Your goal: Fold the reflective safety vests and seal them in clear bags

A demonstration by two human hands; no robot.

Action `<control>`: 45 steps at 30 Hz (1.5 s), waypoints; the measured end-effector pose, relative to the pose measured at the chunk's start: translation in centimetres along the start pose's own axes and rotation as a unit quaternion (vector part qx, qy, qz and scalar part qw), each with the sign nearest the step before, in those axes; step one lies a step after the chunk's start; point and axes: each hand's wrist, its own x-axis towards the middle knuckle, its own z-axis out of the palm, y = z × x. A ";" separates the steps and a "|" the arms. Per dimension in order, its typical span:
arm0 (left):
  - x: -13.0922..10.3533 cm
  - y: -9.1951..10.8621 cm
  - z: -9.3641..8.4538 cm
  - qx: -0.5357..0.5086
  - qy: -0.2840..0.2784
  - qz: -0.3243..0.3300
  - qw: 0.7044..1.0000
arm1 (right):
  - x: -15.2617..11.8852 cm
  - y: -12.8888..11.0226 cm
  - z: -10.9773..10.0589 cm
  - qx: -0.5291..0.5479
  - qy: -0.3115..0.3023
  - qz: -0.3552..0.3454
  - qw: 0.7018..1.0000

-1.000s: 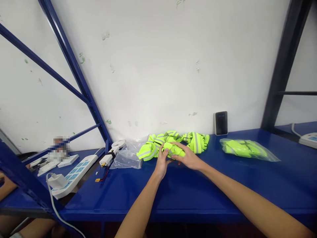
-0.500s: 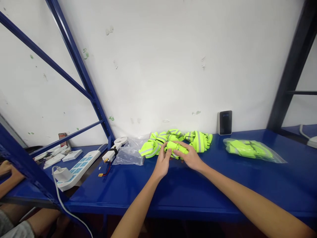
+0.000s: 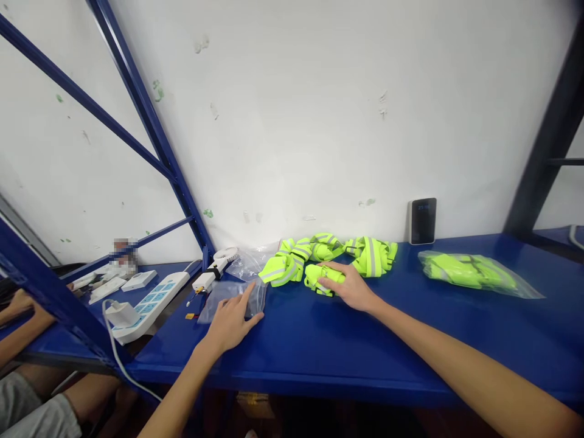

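My right hand (image 3: 349, 286) grips a rolled neon-yellow reflective strap bundle (image 3: 322, 278) on the blue tabletop. To the left, my left hand (image 3: 232, 319) is open, fingers spread, over a clear plastic bag (image 3: 214, 302) lying flat; the fingers seem to touch it. Behind the held bundle lie loose neon-yellow straps with silver-grey stripes, one heap (image 3: 285, 264) on the left and another (image 3: 371, 255) on the right. A filled clear bag (image 3: 469, 271) with a similar yellow bundle inside rests at the right.
A small black-faced clock-like device (image 3: 423, 221) leans near the wall. Left of the bags are a white handheld fan (image 3: 225, 254), a white box with wires (image 3: 204, 280) and a power strip (image 3: 150, 307). Beyond the blue shelf post (image 3: 157, 131), another person's hands (image 3: 27, 313) show at the far left.
My left hand has let go of the yellow bundle and moved left onto the clear bag. My right hand keeps the bundle near the same spot. The view has shifted slightly.
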 end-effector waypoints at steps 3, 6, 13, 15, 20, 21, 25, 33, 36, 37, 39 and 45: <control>-0.8 0.2 -0.7 0.039 0.004 0.002 0.999 | -0.2 0.1 0.2 0.011 -0.017 -0.005 1.000; -0.5 -0.6 -0.7 0.049 0.019 -0.007 0.999 | -0.4 0.1 0.5 0.030 -0.039 -0.019 0.999; 0.5 -0.8 -0.1 -0.020 -0.030 -0.005 0.999 | -0.7 -0.6 0.3 0.044 -0.055 -0.026 0.997; -0.1 0.6 -0.2 -0.032 -0.004 0.014 0.999 | -0.8 -0.7 0.1 0.077 -0.052 -0.006 0.996; -2.0 5.0 -0.3 -0.050 0.069 0.063 0.994 | -1.0 -0.9 0.5 0.215 -0.092 0.096 0.968; -2.1 5.8 -0.2 -0.052 0.088 0.071 0.992 | -1.0 -0.9 0.6 0.238 -0.099 0.106 0.960; -1.1 8.0 0.2 -0.056 0.162 0.130 0.977 | -1.0 -1.2 0.9 0.312 -0.110 0.133 0.934; 6.0 8.9 1.6 -0.134 0.312 0.240 0.909 | -0.2 -1.1 -0.7 0.400 -0.048 0.147 0.903; 7.8 9.5 2.1 -0.161 0.308 0.230 0.909 | 0.2 -0.7 -1.2 0.391 -0.024 0.143 0.909; 8.1 9.6 2.3 -0.164 0.307 0.231 0.908 | 0.3 -0.5 -1.3 0.378 -0.016 0.146 0.914; 8.4 9.8 2.7 -0.163 0.306 0.241 0.906 | 0.5 -0.1 -1.5 0.332 0.000 0.162 0.929; 8.2 9.3 3.7 -0.093 0.307 0.271 0.908 | 0.7 0.4 -1.9 0.127 0.034 0.060 0.989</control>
